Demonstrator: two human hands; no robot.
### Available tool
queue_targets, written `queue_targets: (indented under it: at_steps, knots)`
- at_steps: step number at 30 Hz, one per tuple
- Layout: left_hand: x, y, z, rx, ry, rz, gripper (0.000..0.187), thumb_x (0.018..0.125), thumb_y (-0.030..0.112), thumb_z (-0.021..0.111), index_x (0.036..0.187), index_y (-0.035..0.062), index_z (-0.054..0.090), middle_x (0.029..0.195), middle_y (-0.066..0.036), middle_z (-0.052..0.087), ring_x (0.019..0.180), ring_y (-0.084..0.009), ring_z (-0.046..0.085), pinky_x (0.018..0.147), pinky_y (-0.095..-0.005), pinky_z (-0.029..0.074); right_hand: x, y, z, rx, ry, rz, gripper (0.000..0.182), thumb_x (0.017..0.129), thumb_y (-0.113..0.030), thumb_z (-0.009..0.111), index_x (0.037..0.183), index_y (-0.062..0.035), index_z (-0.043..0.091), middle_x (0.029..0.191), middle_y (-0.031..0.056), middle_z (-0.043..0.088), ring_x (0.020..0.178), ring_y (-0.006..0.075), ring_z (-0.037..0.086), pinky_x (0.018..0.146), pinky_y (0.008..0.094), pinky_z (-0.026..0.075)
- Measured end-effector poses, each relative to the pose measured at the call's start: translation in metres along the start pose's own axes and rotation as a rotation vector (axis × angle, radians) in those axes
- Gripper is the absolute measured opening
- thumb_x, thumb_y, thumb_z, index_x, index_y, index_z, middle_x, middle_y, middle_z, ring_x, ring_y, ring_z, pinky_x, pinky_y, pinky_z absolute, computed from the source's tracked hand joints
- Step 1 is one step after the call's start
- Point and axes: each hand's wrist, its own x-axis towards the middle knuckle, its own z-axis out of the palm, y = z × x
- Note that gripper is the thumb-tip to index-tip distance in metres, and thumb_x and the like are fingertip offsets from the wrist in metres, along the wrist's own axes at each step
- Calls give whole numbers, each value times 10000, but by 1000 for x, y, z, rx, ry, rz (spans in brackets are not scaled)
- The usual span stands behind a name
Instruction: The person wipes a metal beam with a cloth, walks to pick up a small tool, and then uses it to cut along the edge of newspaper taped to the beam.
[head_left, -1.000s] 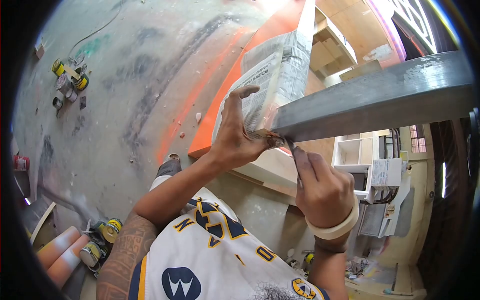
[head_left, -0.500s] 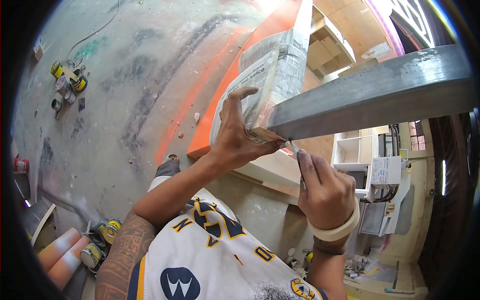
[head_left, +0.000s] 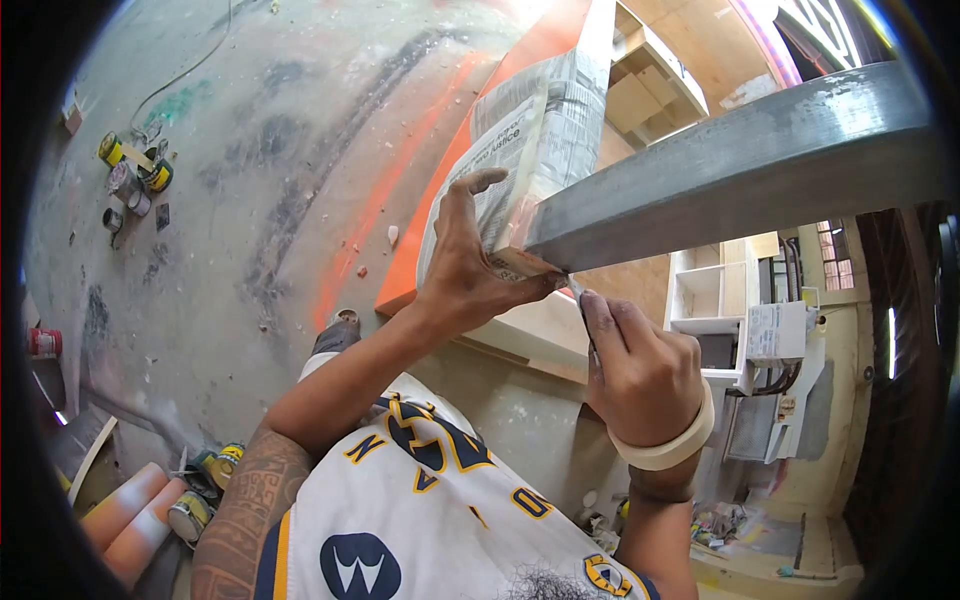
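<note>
My left hand (head_left: pixel 468 262) is braced against the near corner of a newspaper-covered board (head_left: pixel 525 130). Its index finger stretches up along the newspaper, while the thumb lies under the board's end at the lower corner; the other fingers are mostly hidden. A thin metal blade (head_left: pixel 576 290) is pinched between the thumb and fingers of my right hand (head_left: pixel 648 365). The blade's tip meets that same corner, close to my left thumb. Right beside it is the end of a long grey metal-looking beam (head_left: pixel 730 165). Pale tape-like strips run along the board's edge.
An orange panel (head_left: pixel 400 288) lies beneath the newspaper. Paint cans (head_left: pixel 157 175) stand on the stained floor at left, and more cans (head_left: pixel 190 515) are at lower left near orange-and-white rolls (head_left: pixel 135 525). White shelving (head_left: pixel 700 300) stands to the right.
My right hand and the blade have shifted slightly left and up along the board's corner. The left hand keeps nearly the same pose. The view has moved a little.
</note>
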Motion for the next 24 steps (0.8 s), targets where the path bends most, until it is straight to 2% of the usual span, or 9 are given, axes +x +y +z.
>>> queue_targets:
  at_steps: [3,6,9,11,14,17,24]
  knots:
    - [1,-1,0,2,23,33,1110,594,308,1013,1445,23,360,1384,-226,450,1354,-380,412,1141,-485,368,-1,-3,-1,-28,-14,20,431,744,16,707,1175,-9,704,892,79,661,691,247,681,571,381,515]
    - [1,-2,0,-34,23,35,1122,590,315,1019,1447,21,358,1388,-229,447,1362,-377,411,1142,-480,375,0,-1,-3,-1,-21,19,419,749,19,707,1167,-9,708,882,79,661,686,245,682,570,379,516]
    - [1,-2,0,-89,-1,-30,1170,586,343,1028,1462,40,314,1438,-195,458,1387,-324,447,1199,-494,297,1,2,2,5,2,5,410,750,21,706,1159,-2,709,873,84,660,672,246,679,567,376,518]
    - [1,-1,-2,-50,-5,-4,1173,586,347,1029,1462,38,314,1439,-193,453,1382,-320,448,1199,-488,299,0,1,-2,-4,63,-3,407,749,21,704,1155,4,708,875,87,661,666,247,676,564,373,519]
    - [2,-4,-1,-51,-6,12,1177,587,353,1030,1464,35,312,1442,-191,448,1379,-316,449,1199,-487,295,2,1,3,13,6,-7,426,739,22,709,1164,-2,709,885,87,664,667,247,674,571,377,520]
    - [2,-7,0,-55,-5,20,1182,586,354,1030,1467,33,310,1444,-190,447,1383,-315,448,1201,-493,286,-1,0,-8,-83,-15,-54,329,811,-32,660,1127,60,682,883,86,637,703,173,685,579,307,543]
    - [2,-4,0,-56,7,18,1178,587,348,1030,1468,36,312,1439,-188,450,1380,-309,449,1201,-491,278,2,2,-8,-60,-36,-74,348,817,-32,658,1151,62,677,898,80,637,710,164,686,565,292,529]
